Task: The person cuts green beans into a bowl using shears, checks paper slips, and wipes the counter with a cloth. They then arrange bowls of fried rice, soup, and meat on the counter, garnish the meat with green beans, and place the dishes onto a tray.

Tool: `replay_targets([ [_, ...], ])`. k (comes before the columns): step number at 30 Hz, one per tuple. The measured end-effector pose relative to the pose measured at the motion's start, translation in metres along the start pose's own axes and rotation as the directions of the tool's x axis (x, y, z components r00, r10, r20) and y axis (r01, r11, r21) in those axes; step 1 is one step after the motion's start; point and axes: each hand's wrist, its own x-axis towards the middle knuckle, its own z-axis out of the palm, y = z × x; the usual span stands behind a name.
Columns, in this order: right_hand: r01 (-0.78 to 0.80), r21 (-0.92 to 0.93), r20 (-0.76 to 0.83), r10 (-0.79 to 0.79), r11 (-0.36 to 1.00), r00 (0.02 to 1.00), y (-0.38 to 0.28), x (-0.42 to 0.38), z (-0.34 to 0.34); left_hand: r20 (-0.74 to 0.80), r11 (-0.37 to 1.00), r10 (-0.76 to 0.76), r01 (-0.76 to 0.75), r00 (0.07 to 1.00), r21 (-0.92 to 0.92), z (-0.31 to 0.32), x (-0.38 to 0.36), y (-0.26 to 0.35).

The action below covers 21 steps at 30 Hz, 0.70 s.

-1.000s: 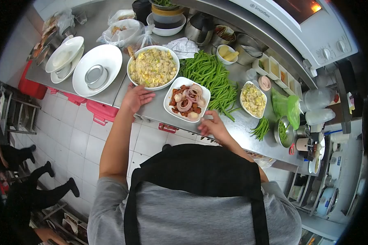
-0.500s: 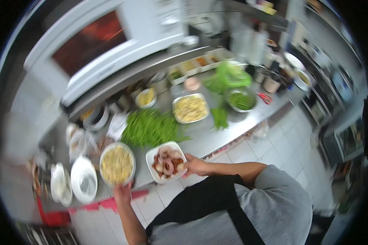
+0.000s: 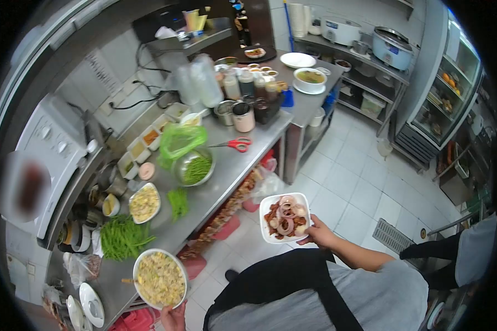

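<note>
My right hand point(image 3: 318, 234) grips the lower right rim of a square white bowl point(image 3: 285, 218), which holds sliced onion rings and reddish-brown pieces. The bowl hangs over the floor, off the counter. At the lower left, my left hand point(image 3: 173, 316) is at the bottom edge of a round bowl point(image 3: 160, 278) of pale yellow chopped food, with its fingers partly hidden under the bowl. Long green stalks point(image 3: 121, 237) lie just behind that bowl. A smaller white dish point(image 3: 144, 203) of yellowish food sits beyond them.
The steel counter point(image 3: 226, 165) carries a metal bowl of green beans point(image 3: 196, 170), red scissors point(image 3: 238, 144) and sauce bottles point(image 3: 246, 85). A soup bowl point(image 3: 309, 80) stands on the farther table. Another person point(image 3: 475, 251) is at the right edge, near a glass-door fridge point(image 3: 444, 91).
The view has swung to the right, showing the fridge and rice cookers. The onion bowl in my right hand has moved away from the counter, and the round bowl sits lower in view.
</note>
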Motion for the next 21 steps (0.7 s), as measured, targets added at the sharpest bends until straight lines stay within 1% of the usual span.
replay_targets([
  [3,0.014,0.081,-0.152,-0.002,0.997,0.988,-0.006,-0.029,-0.079,0.050,0.980,-0.197,0.198,0.979,-0.005,0.051,0.025,-0.066],
  [4,0.033,0.107,-0.199,-0.011,0.994,0.980,-0.006,-0.037,-0.101,0.122,0.962,-0.274,0.273,0.954,0.026,0.077,0.033,-0.086],
  [5,0.051,0.135,-0.243,-0.017,0.990,0.970,-0.006,-0.043,-0.122,0.188,0.938,-0.348,0.342,0.918,0.064,0.108,0.040,-0.107],
  [6,0.060,0.161,-0.264,-0.016,0.985,0.964,-0.007,-0.051,-0.142,0.222,0.908,-0.417,0.416,0.881,0.054,0.140,0.046,-0.129],
  [7,0.083,0.186,-0.300,-0.023,0.979,0.954,-0.008,-0.056,-0.160,0.271,0.879,-0.476,0.466,0.837,0.105,0.170,0.055,-0.150],
  [9,0.182,0.276,-0.383,-0.066,0.944,0.921,-0.007,-0.060,-0.192,0.387,0.826,-0.561,0.524,0.732,0.208,0.220,0.083,-0.197],
  [12,0.251,0.312,-0.473,-0.080,0.917,0.878,-0.024,-0.050,-0.229,0.499,0.757,-0.646,0.569,0.578,0.320,0.317,0.111,-0.248],
  [15,0.279,0.300,-0.542,-0.078,0.912,0.837,-0.063,-0.030,-0.272,0.532,0.693,-0.706,0.610,0.468,0.383,0.406,0.138,-0.296],
  [19,0.360,0.268,-0.575,-0.152,0.894,0.804,-0.135,0.027,-0.330,0.587,0.728,-0.672,0.547,0.451,0.413,0.512,0.183,-0.346],
  [20,0.372,0.256,-0.577,-0.168,0.892,0.799,-0.161,0.042,-0.343,0.586,0.708,-0.690,0.568,0.426,0.420,0.540,0.193,-0.353],
  [21,0.382,0.247,-0.574,-0.183,0.891,0.798,-0.186,0.057,-0.357,0.580,0.727,-0.677,0.532,0.453,0.434,0.567,0.201,-0.359],
])
